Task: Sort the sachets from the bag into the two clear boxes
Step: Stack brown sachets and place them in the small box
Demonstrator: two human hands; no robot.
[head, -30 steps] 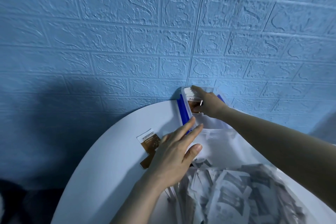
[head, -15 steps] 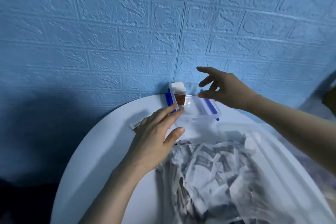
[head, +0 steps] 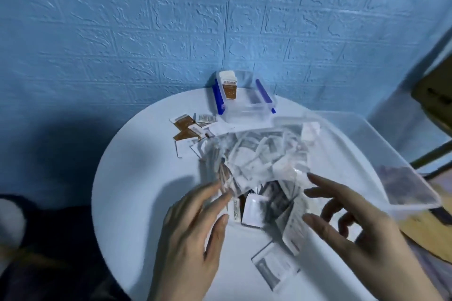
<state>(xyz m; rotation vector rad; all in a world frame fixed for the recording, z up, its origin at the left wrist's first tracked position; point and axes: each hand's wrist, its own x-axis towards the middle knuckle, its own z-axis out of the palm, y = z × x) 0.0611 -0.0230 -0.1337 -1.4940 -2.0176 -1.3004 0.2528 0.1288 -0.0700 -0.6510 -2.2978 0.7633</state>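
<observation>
A clear plastic bag [head: 259,154] full of white and grey sachets lies across the middle of the round white table [head: 137,178]. My left hand [head: 193,230] hovers at the bag's near left edge with straight fingers touching the sachets. On the bag's near right side my right hand [head: 352,222] spreads its fingers and holds nothing. A small clear box with blue clips [head: 244,98] stands at the table's far edge, with brown and white sachets [head: 228,85] upright in its left end. A larger clear box [head: 381,151] lies to the right, partly under the bag.
Several brown and white sachets [head: 188,127] lie loose on the table left of the small box. One white sachet [head: 271,266] lies near the table's front edge. A blue brick-pattern wall [head: 171,32] stands right behind the table. A dark frame [head: 433,95] is at the far right.
My right hand has left the small box and come back to the near side of the bag. My left hand has drawn back from the loose sachets to the bag's near edge. The view tilted down.
</observation>
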